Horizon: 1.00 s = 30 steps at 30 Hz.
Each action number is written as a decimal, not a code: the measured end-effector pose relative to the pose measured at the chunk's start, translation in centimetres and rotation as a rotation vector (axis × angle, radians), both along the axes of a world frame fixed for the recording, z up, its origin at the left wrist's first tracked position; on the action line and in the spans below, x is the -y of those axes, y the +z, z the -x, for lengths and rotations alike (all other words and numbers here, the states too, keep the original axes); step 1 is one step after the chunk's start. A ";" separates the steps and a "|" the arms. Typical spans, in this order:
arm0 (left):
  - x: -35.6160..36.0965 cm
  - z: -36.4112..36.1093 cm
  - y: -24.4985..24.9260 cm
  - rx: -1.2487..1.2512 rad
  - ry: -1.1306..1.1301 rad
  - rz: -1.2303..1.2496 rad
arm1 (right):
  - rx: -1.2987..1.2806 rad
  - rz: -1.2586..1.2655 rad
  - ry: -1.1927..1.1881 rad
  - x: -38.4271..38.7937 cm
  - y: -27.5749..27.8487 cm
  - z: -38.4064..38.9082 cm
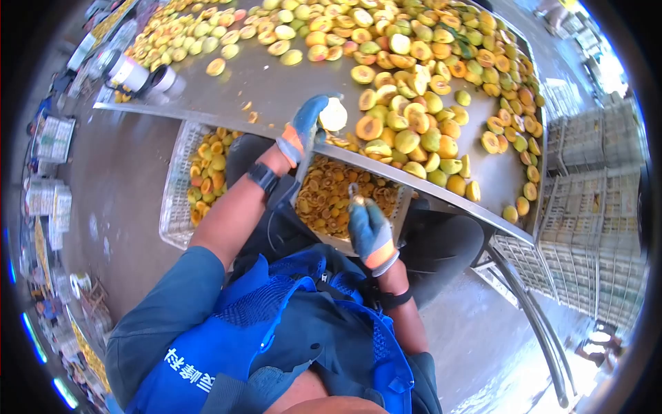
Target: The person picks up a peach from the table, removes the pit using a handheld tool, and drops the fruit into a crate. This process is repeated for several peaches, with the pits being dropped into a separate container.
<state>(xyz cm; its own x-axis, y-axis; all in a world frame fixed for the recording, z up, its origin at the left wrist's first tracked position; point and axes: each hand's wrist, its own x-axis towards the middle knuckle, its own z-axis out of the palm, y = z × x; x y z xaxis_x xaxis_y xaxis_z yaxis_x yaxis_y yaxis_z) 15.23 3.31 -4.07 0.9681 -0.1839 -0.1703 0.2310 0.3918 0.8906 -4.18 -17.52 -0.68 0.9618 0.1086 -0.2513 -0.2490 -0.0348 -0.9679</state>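
Note:
My left hand (308,124), in a blue and orange glove, is over the near edge of the metal table. Its fingers are closed around a pale, brightly lit fruit half (333,114). Lower down, my right hand (369,231) is gloved the same way and wrapped round a small metal tool (354,192) whose tip points away from me. That hand hovers over the near right part of a crate of orange-brown fruit scraps (321,196) between my knees. Halved yellow-green fruit with orange flesh, resembling peaches (407,124), lies heaped just right of my left hand.
The metal table (276,90) carries more fruit along its far side and right end. A white crate (181,183) of fruit halves stands at my left. Stacked crates (586,200) rise on the right, near a curved metal rail (534,317). A white cylindrical container (127,72) sits at the table's left end.

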 end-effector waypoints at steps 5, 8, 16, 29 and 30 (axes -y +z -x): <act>0.8 8.6 4.9 0.062 0.132 -0.084 | 0.219 -0.041 0.029 -2.7 1.9 -3.2; 0.9 10.6 2.1 0.199 0.107 0.089 | 0.126 0.121 0.103 -3.3 3.3 -3.8; 1.5 12.4 2.3 0.696 0.216 -0.599 | 0.082 0.259 0.099 -4.1 3.0 -2.3; 2.5 13.5 3.4 0.552 0.088 -0.470 | -0.029 0.095 0.230 -3.3 2.3 -2.3; 2.5 13.4 3.2 0.457 0.027 -0.359 | -0.119 0.015 0.222 -3.1 2.3 -2.3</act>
